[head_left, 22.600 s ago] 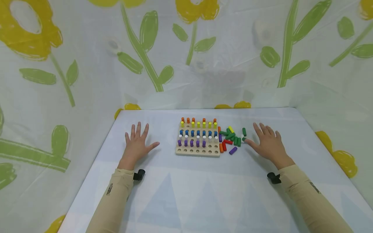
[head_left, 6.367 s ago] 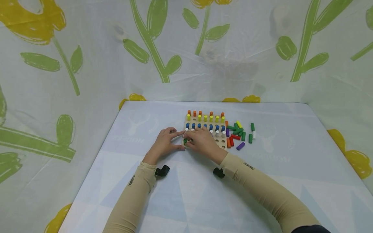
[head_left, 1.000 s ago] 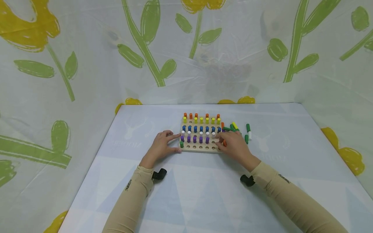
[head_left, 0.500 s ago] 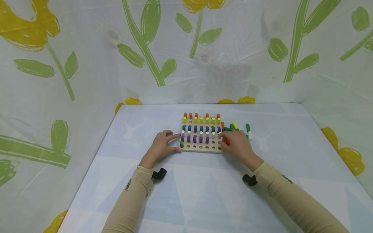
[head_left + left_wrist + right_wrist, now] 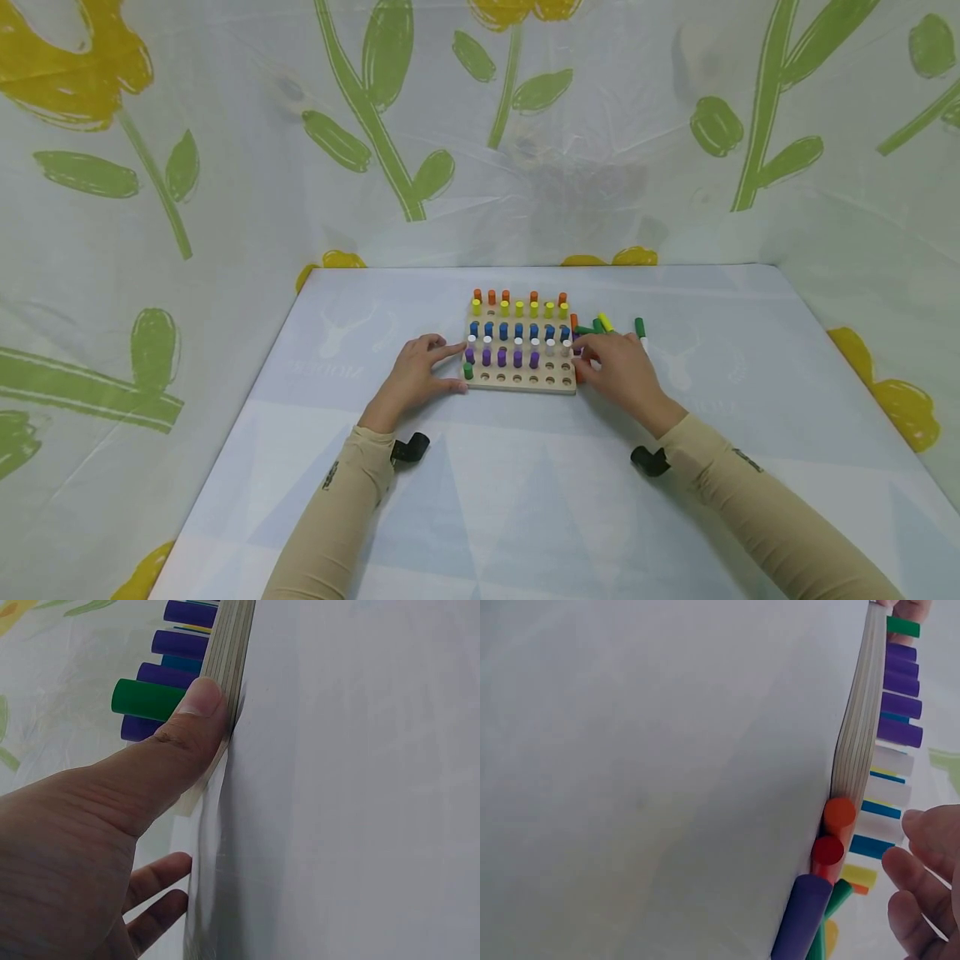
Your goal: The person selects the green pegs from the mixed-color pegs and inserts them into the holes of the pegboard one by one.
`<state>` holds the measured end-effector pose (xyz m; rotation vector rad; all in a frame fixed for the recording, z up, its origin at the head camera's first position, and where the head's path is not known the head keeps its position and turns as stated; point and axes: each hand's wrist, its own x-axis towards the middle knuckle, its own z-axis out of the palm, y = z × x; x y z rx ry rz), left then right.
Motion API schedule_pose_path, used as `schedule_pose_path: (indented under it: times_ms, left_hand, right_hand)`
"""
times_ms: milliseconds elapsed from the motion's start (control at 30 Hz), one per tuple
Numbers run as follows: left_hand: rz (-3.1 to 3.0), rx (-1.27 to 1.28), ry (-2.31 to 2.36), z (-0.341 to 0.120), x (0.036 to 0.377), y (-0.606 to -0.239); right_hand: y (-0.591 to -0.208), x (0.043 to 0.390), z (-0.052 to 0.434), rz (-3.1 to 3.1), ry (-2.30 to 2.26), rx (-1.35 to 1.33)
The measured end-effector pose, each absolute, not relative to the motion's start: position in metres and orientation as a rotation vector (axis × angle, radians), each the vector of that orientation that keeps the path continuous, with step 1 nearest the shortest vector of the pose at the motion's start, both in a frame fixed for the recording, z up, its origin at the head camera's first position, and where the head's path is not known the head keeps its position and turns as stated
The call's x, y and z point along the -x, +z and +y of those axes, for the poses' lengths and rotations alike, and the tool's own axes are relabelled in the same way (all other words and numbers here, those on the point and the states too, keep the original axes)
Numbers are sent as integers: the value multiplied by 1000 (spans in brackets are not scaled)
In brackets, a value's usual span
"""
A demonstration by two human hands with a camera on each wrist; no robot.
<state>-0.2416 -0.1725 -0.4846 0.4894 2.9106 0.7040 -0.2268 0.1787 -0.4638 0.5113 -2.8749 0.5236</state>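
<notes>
Wooden peg board [image 5: 521, 385] at table [image 5: 525, 500] centre, rows of orange, yellow, blue, white, purple pegs standing; one green peg [image 5: 468, 371] in the front row's left corner hole. Loose pegs [image 5: 603, 323] heaped at the board's 3 o'clock. Left hand [image 5: 417, 377] at the board's 9 o'clock, fingers relaxed, holding nothing; left wrist view alone shows its thumb [image 5: 196, 712] pressed flat against the board's edge, beside the green peg. Right hand [image 5: 618, 372] over the loose pile; head view hides any grasp, cannot tell. Right wrist view shows its fingers [image 5: 922, 847] loosely curled above orange, red and purple pegs lying against the board's side.
</notes>
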Motion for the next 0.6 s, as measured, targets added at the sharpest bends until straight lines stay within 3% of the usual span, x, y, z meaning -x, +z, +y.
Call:
schedule_pose_path:
  times_ms: [600]
  left_hand:
    - [2896,-489,720,-172,242,-485]
  right_hand:
    - [-462,232,191,-2940,498,-374]
